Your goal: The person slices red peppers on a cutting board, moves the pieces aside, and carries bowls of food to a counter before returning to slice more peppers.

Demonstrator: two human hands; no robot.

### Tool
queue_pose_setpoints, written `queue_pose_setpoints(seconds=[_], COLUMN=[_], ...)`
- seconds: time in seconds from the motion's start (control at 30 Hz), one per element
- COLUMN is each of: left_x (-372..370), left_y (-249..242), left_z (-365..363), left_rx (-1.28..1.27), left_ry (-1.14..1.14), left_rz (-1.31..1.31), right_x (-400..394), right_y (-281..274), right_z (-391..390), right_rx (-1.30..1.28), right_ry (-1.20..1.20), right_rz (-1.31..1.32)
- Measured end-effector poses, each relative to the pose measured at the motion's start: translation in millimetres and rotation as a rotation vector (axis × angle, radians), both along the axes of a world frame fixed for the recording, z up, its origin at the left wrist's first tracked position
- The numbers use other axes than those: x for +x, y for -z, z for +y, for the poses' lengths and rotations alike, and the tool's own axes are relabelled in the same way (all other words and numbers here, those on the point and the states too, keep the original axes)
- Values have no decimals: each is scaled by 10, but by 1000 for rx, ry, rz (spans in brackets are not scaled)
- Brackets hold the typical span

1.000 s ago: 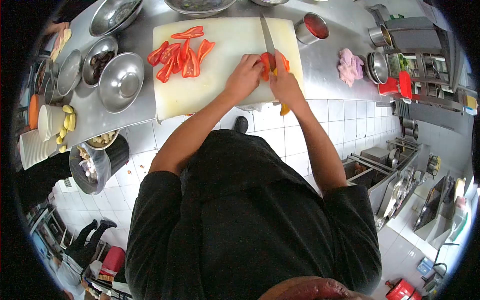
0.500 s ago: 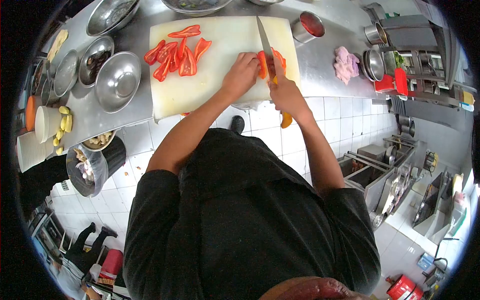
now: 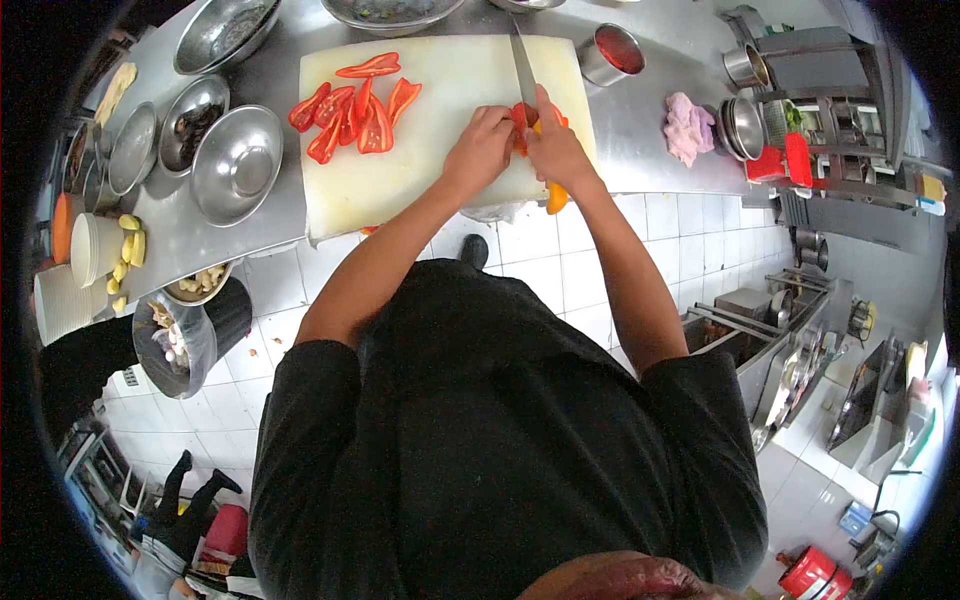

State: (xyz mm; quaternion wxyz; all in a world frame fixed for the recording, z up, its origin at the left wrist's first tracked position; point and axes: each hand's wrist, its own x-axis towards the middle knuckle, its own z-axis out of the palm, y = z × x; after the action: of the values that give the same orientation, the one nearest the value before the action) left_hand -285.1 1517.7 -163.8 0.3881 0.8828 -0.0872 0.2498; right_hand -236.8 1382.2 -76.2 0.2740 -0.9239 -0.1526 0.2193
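Note:
On the white cutting board (image 3: 450, 75), my right hand (image 3: 562, 152) is wrapped round the yellow handle of a knife (image 3: 523, 68). The blade points away from me, toward the board's far edge. My left hand (image 3: 480, 150) is closed, its fingertips against red bell pepper (image 3: 519, 116) just left of the knife. More red pepper shows right of the blade, partly covered by my right hand. How deep the edge sits in the pepper is hidden. Several cut pepper pieces (image 3: 374, 130) lie in a loose group on the board's left side.
Metal bowls (image 3: 236, 165) stand left of the board, and another bowl (image 3: 390, 22) behind it. To the right are a steel pot with red contents (image 3: 618, 52) and a pink cloth (image 3: 687, 130). A lined bin (image 3: 190, 350) stands below left; another person's legs (image 3: 195, 500) show farther off.
My right hand and the knife have moved a little to the left and forward, closer to my left hand. My left hand stays on the pepper.

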Motion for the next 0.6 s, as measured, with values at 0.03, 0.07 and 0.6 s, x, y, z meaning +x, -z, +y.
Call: queue_pose_setpoints(seconds=[0.03, 0.07, 0.6], left_x=[-11, -43, 16], left_y=[-13, -7, 52], left_z=[-15, -17, 2], left_rx=[-24, -47, -27], left_ry=[-6, -12, -32], left_rz=[-7, -8, -23], right_x=[-37, -79, -400], right_y=[-129, -185, 175], right_z=[5, -17, -149], right_rx=[-8, -15, 32], right_ry=[30, 21, -51], right_rz=[99, 109, -178])
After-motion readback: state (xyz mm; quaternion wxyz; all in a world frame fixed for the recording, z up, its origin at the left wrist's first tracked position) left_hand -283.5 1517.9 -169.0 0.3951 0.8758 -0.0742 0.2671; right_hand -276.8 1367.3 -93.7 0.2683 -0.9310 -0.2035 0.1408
